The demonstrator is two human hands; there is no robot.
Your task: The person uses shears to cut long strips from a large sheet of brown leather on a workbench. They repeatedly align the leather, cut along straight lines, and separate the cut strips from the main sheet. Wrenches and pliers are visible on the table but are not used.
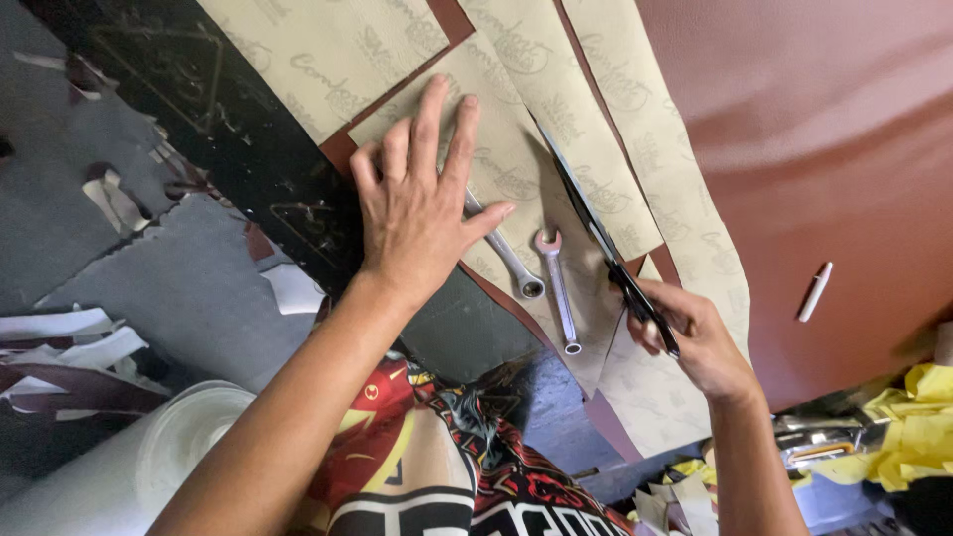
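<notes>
My left hand lies flat, fingers spread, on a beige patterned pattern sheet that rests on reddish-brown leather. My right hand grips the handles of long black scissors, whose blades point up and away along the sheet's right edge. Two metal wrenches lie on the same sheet between my hands; my left thumb rests over the upper end of the left one.
More beige pattern sheets lie at the top. A white marker sits on the leather at right. Scraps litter the dark floor at left, a white roll lies at bottom left, and yellow scraps at bottom right.
</notes>
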